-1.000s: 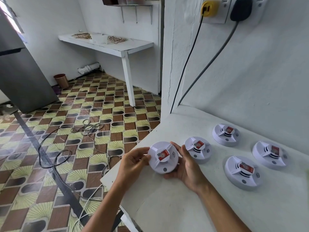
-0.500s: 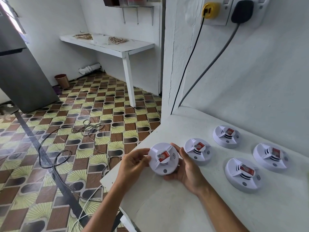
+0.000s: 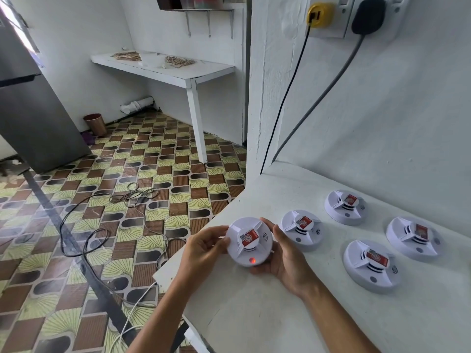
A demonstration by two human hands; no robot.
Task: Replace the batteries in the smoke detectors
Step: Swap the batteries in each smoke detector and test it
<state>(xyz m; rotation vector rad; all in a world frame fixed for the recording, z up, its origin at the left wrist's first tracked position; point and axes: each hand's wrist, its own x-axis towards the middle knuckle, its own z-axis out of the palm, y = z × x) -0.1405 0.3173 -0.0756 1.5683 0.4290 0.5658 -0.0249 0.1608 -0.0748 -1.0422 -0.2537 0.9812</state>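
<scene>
At the left of my view, off the counter's edge, dark cables (image 3: pixel 96 225) trail over the patterned floor tiles (image 3: pixel 84 189), and none of that matters to the job. Next comes my left hand (image 3: pixel 204 248), fingers curled round the left rim of the smoke detector (image 3: pixel 248 242) I hold just above the near corner of the white counter (image 3: pixel 254 314). It faces up at me, its red label (image 3: pixel 249 238) on the centre cap and a small red light (image 3: pixel 252 260) glowing near its lower edge. My right hand (image 3: pixel 288 261) cups the other side, thumb on the upper right rim, fingers wrapped underneath; how they lie below I cannot tell.

No battery door shows on this face, so I judge the compartment sits on the back, and the step in hand is to get the detector open. To do it well I should keep both grips on the rim only, off the slotted vents, turn the unit over close to the counter so a slip costs little, and then twist or pry gently, not forcing the plastic.

Farther right, four more smoke detectors lie face up on the counter: one (image 3: pixel 302 229) just beside my right hand, one (image 3: pixel 345 206) behind it, one (image 3: pixel 370 264) nearer me, and one (image 3: pixel 413 236) at the far right. All look closed. I see no spare batteries.
</scene>
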